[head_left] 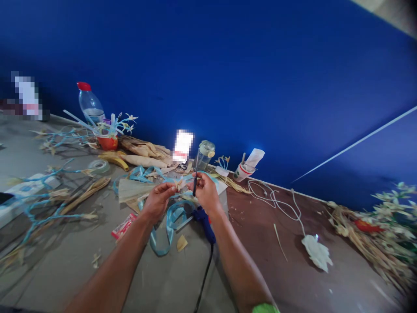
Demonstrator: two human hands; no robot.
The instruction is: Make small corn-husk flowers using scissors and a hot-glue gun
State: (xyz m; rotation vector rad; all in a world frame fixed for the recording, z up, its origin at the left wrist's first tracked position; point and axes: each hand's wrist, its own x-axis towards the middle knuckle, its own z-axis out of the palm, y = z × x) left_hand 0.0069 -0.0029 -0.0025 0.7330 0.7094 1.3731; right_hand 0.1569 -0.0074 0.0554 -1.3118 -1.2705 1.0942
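Note:
Near the middle of the table my left hand (159, 198) is closed, pinching a small pale flower (178, 185) that looks made of dried husk. My right hand (206, 191) is closed around a slim dark tool (194, 186), held upright close to the flower; its exact kind is not clear. Below the hands lies a blue glue gun (206, 224) with a black cord. Loops of light-blue ribbon (169, 230) spread beside it. A loose husk piece (181, 243) and a red-and-white packet (124, 226) lie nearer to me.
Blue-stemmed flower branches (42, 217) cover the left. A red cup (107, 142), a red-capped bottle (91, 104), dried husks (146, 150), a clear jar (205, 154) and a white cup (243, 171) line the blue wall. A white cable (276, 200) and dried stalks (361, 239) lie right.

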